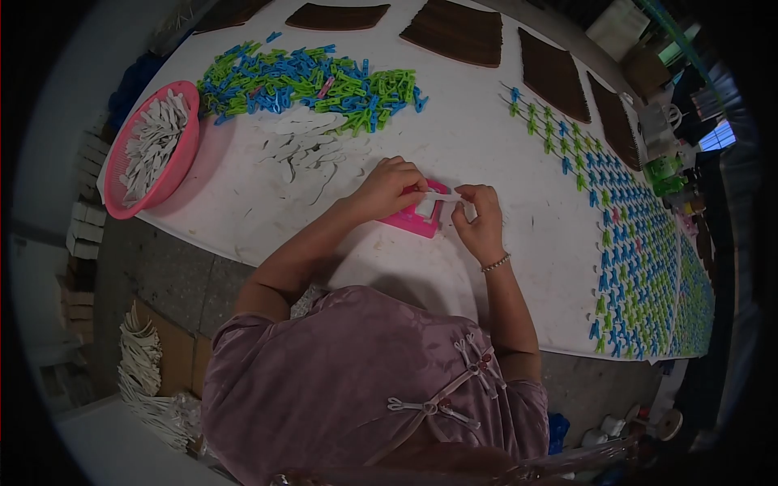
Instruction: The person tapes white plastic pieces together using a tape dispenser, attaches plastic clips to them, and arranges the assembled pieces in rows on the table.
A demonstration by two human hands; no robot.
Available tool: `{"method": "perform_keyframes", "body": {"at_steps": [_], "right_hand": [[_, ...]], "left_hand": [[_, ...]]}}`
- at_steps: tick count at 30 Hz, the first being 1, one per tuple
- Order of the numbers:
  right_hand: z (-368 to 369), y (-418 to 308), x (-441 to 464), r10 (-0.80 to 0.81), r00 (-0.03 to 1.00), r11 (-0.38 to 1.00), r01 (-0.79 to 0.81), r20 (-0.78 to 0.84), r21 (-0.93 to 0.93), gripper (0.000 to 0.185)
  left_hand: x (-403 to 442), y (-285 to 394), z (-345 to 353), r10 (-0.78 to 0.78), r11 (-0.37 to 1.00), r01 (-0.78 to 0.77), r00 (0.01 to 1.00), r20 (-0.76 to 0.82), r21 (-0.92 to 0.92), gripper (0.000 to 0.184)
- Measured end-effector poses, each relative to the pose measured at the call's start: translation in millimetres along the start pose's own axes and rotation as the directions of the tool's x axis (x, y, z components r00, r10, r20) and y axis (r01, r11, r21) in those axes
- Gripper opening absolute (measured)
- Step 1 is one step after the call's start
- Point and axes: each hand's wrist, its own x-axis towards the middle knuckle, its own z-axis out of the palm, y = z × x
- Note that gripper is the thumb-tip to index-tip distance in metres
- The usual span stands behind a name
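Note:
Between my two hands a thin white strip (442, 196) is stretched over a bright pink tray-like block (418, 230) on the table. My left hand (389, 189) pinches the strip's left end, its fingers curled close to the block. At the other end, my right hand (484, 223) grips it between thumb and fingertips. What the strip is made of cannot be told. Something white shows inside the block's opening. Just beyond my left hand lie several loose flat white pieces (312, 154).
A pink basket (189, 154) full of white pieces stands at the table's left edge. Blue and green clothespins (300, 77) are heaped at the back. More clothespins (624, 243) stand in rows at the right. Dark brown mats (454, 32) line the far edge.

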Motion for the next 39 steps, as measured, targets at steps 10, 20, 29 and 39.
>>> {"method": "perform_keyframes", "body": {"at_steps": [10, 20, 29, 39], "right_hand": [[8, -12, 19, 0.138, 0.990, 0.923, -0.126, -0.006, 0.364, 0.037], [39, -10, 6, 0.291, 0.942, 0.774, -0.335, 0.168, 0.537, 0.040], [48, -2, 3, 0.153, 0.981, 0.923, -0.184, 0.116, 0.337, 0.037], [26, 12, -10, 0.149, 0.978, 0.978, -0.168, 0.148, 0.127, 0.037]], "left_hand": [[10, 4, 13, -0.011, 0.995, 0.011, 1.000, -0.002, -0.100, 0.011], [3, 10, -8, 0.000, 0.984, -0.023, 0.991, -0.132, -0.175, 0.019], [4, 23, -31, -0.008, 0.992, -0.006, 0.994, -0.113, -0.122, 0.022], [-6, 1, -1, -0.085, 0.983, 0.073, 0.994, -0.069, -0.169, 0.020]]}}
